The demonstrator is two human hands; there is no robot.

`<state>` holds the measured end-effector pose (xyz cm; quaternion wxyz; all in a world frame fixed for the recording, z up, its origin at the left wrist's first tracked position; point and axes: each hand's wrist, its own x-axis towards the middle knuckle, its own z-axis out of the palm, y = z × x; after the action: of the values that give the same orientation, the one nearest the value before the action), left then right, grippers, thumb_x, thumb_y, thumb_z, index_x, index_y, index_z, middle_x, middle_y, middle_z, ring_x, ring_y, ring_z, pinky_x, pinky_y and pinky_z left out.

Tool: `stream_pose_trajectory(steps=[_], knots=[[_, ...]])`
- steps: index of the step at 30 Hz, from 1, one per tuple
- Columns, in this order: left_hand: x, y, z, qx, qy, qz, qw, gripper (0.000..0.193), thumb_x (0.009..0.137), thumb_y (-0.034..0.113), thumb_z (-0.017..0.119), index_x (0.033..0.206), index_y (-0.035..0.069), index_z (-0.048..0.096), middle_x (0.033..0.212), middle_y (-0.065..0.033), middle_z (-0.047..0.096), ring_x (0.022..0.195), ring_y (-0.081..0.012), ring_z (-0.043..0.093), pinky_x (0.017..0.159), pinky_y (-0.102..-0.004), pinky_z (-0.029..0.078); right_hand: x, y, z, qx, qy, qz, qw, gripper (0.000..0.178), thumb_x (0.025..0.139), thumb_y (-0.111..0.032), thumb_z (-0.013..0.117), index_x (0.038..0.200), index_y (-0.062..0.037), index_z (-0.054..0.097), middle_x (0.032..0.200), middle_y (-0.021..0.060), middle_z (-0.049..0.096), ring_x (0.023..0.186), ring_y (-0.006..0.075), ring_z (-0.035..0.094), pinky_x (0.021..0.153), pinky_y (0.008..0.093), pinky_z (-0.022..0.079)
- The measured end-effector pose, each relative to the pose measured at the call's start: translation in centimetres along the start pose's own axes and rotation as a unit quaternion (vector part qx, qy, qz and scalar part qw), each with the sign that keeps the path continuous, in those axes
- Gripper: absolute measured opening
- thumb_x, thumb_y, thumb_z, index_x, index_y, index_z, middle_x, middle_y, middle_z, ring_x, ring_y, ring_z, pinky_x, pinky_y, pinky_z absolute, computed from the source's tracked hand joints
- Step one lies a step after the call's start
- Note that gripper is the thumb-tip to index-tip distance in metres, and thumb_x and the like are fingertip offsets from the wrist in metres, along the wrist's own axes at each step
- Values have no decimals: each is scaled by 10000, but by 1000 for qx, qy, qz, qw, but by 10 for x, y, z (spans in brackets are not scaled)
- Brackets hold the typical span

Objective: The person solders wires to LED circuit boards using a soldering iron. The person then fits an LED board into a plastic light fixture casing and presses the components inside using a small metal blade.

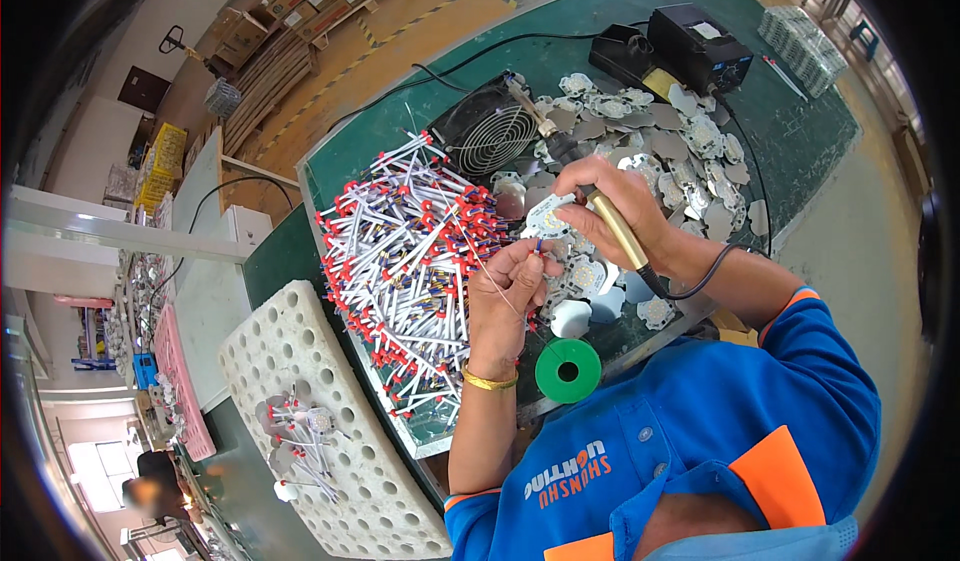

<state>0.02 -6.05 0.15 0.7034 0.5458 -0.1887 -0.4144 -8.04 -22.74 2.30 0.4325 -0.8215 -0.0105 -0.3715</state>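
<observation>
**Lead (539, 247) close to board (546, 223), iron (618, 233) turned aside**

I have the left hand (510, 281) closed in a pinch on a lead, its coloured end poking up between thumb and finger. The right hand (612, 201) is wrapped around the iron's gold handle, its thumb and fingertip at the edge of a white board just above that lead. The barrel points away, over the fan (490, 146).

I judge this to be the lining-up step: lead and board brought together while the iron waits. The next move, to my eye, calls for a steady left pinch, the lead's end settled on the board, and care in swinging the barrel round past the fingers.

The lead pile (405, 261) lies left of the hands, loose boards (690, 151) beyond and right, the green spool (549, 370) near the shirt.

I can't tell whether lead and board touch, or how firmly the right fingers grip the board; they cover part of it. The lead's lower length is lost behind the left hand. A thin wire (462, 229) crosses the pile toward that hand; I can't make out where it ends.
</observation>
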Motion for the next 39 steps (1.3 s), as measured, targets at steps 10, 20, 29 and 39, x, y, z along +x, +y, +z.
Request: stream_pose_trajectory(steps=[10,20,29,39], knots=[[5,7,-2,19,42,34,998,131,895,118,574,976,26,619,781,-27,644,570,-18,486,489,-139,343,7,-5,-6,-36,-37,-112,992,226,776,-5,627,965,-79,526,851,81,600,685,272,617,585,346,487],[5,13,6,81,51,69,993,152,878,115,608,984,5,612,827,-75,664,606,-34,494,561,-157,396,24,-2,-5,-43,-34,-59,997,213,789,-36,652,950,-53,512,845,116,603,700,309,600,603,352,470],[7,6,-3,93,27,77,992,190,914,171,574,1012,8,584,822,-46,670,603,-32,485,557,-169,395,19,-3,-1,3,-32,-20,999,221,811,-36,624,976,-82,484,794,65,551,640,243,537,589,328,440],[4,-5,0,118,11,194,974,190,864,72,626,1032,-4,578,863,-44,663,765,-77,600,655,-187,450,21,-2,-3,35,-46,38,998,194,820,-31,598,961,-92,479,659,49,449,558,152,394,515,280,357]])
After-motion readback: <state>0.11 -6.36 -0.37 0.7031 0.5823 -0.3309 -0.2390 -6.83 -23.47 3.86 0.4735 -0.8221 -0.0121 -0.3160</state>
